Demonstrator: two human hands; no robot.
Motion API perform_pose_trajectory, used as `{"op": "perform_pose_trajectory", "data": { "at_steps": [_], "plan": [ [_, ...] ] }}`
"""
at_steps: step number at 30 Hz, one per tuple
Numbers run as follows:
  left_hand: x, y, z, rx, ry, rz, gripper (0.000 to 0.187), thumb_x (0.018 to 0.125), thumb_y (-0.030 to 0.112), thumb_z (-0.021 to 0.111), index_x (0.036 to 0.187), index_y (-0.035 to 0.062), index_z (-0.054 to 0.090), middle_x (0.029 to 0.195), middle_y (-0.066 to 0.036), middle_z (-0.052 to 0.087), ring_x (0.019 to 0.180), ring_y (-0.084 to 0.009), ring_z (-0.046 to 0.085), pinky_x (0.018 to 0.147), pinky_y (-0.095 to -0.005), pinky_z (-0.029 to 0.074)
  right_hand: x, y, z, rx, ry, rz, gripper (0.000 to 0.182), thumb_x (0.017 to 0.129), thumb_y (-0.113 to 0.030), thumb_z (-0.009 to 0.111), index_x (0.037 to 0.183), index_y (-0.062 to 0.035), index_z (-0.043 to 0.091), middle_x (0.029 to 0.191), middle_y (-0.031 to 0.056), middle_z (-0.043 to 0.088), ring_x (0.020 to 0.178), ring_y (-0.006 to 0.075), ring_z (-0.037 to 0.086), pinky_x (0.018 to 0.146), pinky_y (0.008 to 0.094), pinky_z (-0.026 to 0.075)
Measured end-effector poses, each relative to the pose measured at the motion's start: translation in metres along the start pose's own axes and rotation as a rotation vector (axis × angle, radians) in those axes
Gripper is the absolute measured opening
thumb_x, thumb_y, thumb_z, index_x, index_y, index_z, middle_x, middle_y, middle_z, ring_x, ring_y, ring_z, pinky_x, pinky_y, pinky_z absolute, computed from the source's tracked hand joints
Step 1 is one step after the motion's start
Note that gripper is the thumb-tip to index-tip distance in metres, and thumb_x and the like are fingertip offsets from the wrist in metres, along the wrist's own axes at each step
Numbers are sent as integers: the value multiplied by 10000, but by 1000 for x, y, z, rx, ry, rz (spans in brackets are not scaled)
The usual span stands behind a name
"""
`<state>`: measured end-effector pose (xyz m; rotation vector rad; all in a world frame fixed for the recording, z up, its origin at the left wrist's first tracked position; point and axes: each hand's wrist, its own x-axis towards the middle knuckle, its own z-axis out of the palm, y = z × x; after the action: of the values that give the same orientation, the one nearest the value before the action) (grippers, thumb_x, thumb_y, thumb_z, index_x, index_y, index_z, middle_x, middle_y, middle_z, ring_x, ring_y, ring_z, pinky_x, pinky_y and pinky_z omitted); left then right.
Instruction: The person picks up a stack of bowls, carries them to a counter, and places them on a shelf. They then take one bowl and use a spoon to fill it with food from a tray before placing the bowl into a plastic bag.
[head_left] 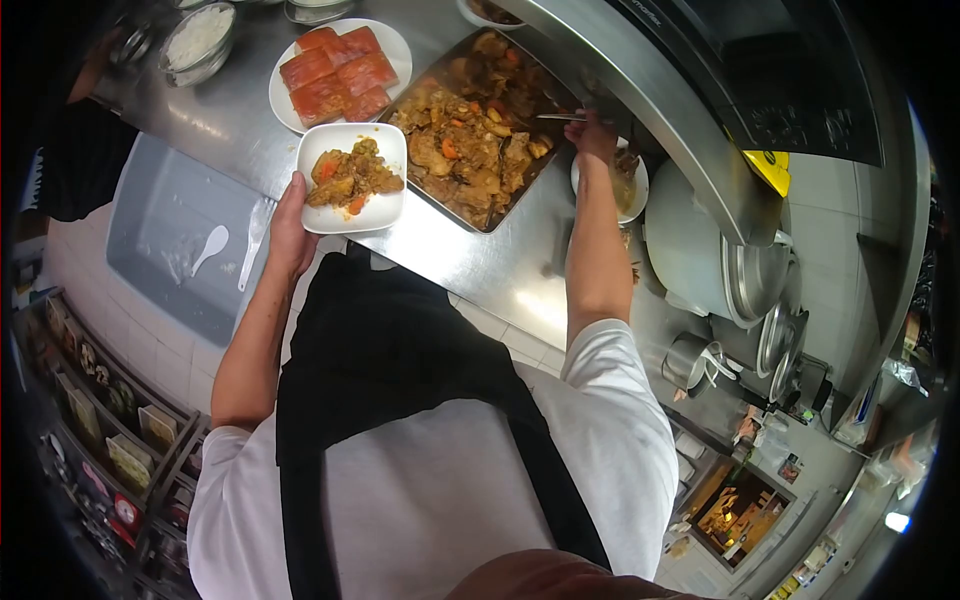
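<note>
My left hand (293, 228) grips the near left edge of a small square white dish (394, 212), which carries a portion of brown stew with bits of orange carrot. Beyond it, my right hand (594, 137) is closed around a thin metal utensil (556, 117) over the far right side of a deep metal tray (489, 229). Whether that utensil is tongs or a spoon I cannot make out. Chunky stew (455, 140) fills the tray. Partly hidden by my right forearm, a white bowl (638, 200) contains brownish liquid.
A white plate (282, 106) of reddish-brown square slabs stands behind the dish. Farther left is a glass bowl of white rice (200, 40). A grey bin (150, 240) with a white spoon (213, 243) lies left. Large pots (690, 225) stand right. Someone's dark sleeve (95, 150) shows at left.
</note>
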<state>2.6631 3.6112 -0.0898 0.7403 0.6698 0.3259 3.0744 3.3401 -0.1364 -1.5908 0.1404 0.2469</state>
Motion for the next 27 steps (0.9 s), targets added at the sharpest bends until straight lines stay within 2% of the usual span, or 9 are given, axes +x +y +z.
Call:
{"op": "perform_pose_trajectory", "data": {
  "at_steps": [3, 6, 9, 12, 15, 18, 21, 27],
  "plan": [
    [3, -1, 1, -12, -5, -5, 568, 1024, 425, 417, 1405, 4, 391, 1341, -155, 515, 1203, -247, 554, 986, -398, 474, 1, 2, 3, 86, 28, 55, 218, 928, -210, 592, 852, -20, 666, 645, 97, 620, 513, 194, 623, 469, 296, 539],
    [6, -3, 1, -10, -7, -6, 570, 1024, 424, 419, 1411, 7, 386, 1348, -154, 510, 1208, -245, 550, 985, -397, 474, 5, -2, -2, 135, 8, 20, 213, 933, -215, 597, 879, -21, 668, 675, 107, 628, 546, 204, 635, 484, 302, 543],
    [6, 0, 5, -3, -23, -7, 564, 1025, 416, 421, 1411, 6, 386, 1353, -151, 506, 1212, -244, 546, 985, -396, 473, 7, -8, -7, 176, -15, 82, 285, 973, -286, 566, 946, -25, 676, 728, 110, 626, 643, 242, 647, 589, 344, 552],
    [4, 4, 6, 1, -35, -3, 558, 1025, 406, 425, 1406, -1, 390, 1352, -146, 506, 1212, -239, 544, 990, -386, 469, -1, -15, -4, 234, 9, 137, 201, 944, -207, 583, 919, -33, 680, 744, 121, 644, 604, 216, 652, 522, 301, 551],
    [0, 8, 3, -3, -51, 23, 556, 1025, 401, 428, 1401, -7, 393, 1349, -145, 507, 1208, -232, 546, 996, -371, 464, -13, -15, 2, 201, 11, 57, 225, 955, -220, 569, 914, -29, 682, 722, 115, 641, 574, 207, 642, 511, 299, 547],
    [2, 7, 2, -10, -56, 30, 556, 1024, 402, 430, 1399, -7, 395, 1346, -148, 510, 1204, -224, 547, 1000, -358, 459, -15, -14, 4, -62, 34, -71, 280, 972, -266, 550, 951, -17, 678, 714, 105, 637, 593, 216, 648, 543, 310, 559],
    [0, 11, 2, 11, -37, 7, 558, 1024, 405, 429, 1401, -5, 394, 1342, -151, 513, 1201, -224, 550, 995, -362, 464, -25, -10, 13, -87, -65, -142, 303, 972, -281, 544, 938, -10, 674, 702, 107, 641, 564, 204, 646, 513, 296, 558],
    [0, 11, 3, 37, -23, -23, 556, 1025, 412, 422, 1401, 3, 395, 1333, -150, 520, 1193, -233, 559, 968, -390, 484, -21, 8, 43, 14, -81, 4, 294, 961, -273, 550, 938, 0, 659, 713, 115, 632, 592, 226, 656, 524, 321, 563]
  ]
}}
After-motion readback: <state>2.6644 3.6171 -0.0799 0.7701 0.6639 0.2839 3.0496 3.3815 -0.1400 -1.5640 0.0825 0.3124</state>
